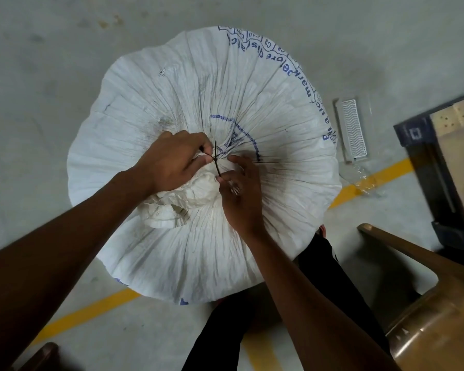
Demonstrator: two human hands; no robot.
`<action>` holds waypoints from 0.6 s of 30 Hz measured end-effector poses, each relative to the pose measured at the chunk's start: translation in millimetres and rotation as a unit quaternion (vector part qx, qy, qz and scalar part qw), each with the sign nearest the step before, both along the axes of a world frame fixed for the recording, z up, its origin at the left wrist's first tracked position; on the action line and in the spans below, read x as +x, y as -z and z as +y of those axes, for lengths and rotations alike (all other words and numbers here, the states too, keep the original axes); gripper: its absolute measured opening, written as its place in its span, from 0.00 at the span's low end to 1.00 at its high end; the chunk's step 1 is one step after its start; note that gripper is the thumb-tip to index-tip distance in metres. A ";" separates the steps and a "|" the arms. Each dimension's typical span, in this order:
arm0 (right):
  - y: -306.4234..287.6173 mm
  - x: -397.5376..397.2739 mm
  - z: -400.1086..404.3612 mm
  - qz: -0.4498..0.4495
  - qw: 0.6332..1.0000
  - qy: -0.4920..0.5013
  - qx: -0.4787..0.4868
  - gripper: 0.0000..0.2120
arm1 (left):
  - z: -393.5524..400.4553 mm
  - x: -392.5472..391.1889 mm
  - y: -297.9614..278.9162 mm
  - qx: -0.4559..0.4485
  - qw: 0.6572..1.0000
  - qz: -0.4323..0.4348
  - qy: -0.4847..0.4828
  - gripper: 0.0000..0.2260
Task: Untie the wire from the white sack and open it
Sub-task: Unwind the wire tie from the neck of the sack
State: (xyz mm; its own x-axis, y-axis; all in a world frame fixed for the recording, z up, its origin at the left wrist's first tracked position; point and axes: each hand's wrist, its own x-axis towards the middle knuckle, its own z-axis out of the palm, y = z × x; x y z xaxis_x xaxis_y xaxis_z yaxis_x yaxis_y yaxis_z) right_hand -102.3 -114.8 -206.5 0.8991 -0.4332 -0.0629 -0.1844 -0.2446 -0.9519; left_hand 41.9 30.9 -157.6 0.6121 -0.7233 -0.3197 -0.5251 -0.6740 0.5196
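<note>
A big white woven sack (265, 103) with blue print stands on the floor below me, its top gathered into a bunched neck. A thin dark wire (216, 159) is wound around that neck, with its two ends sticking out. My left hand (172, 162) grips the bunched neck beside the wire, thumb and fingers closed on the fabric. My right hand (241, 191) pinches the lower end of the wire between thumb and fingertip. The crumpled mouth of the sack (177, 202) bulges out beneath my hands.
The sack stands on a grey concrete floor with a yellow painted line (370, 180). A white wire rack (352, 129) lies to the right. A wooden pallet (456, 145) is at far right, a brown chair (434, 303) at lower right. My dark trouser legs (330, 277) are below the sack.
</note>
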 end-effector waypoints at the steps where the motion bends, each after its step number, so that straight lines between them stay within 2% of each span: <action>1: -3.3 -1.5 -2.1 0.003 1.000 -0.008 0.018 0.04 | -0.8 -1.0 0.6 -0.001 1.000 0.001 -0.009 0.11; 5: -12.4 -8.8 -13.1 0.013 0.998 -0.044 0.043 0.09 | -6.7 -5.6 1.7 -0.002 1.000 -0.015 -0.021 0.06; 7: -11.6 -15.7 -19.0 0.017 0.998 -0.036 0.052 0.05 | -7.3 -7.4 2.5 0.005 1.000 -0.027 -0.013 0.08; 10: -14.2 -26.8 -25.2 0.036 0.996 0.002 0.084 0.08 | -6.0 -8.1 1.4 0.022 0.999 -0.029 -0.007 0.11; 13: -22.7 -30.7 -35.4 0.077 0.981 0.059 0.169 0.11 | -8.9 -9.9 -2.9 0.032 0.999 -0.029 0.012 0.15; 18: -31.4 -19.4 -47.5 0.081 0.945 0.127 0.289 0.12 | -15.1 -10.1 -10.3 0.032 0.998 -0.044 0.022 0.16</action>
State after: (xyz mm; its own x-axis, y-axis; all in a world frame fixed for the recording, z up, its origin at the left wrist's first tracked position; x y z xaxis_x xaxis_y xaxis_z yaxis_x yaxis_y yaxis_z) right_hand -121.7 -162.3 -175.1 0.7285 -0.4855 -0.4832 -0.3216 0.3805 -0.8671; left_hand 31.8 15.8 -147.2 0.6086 -0.7297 -0.3117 -0.5965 -0.6798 0.4267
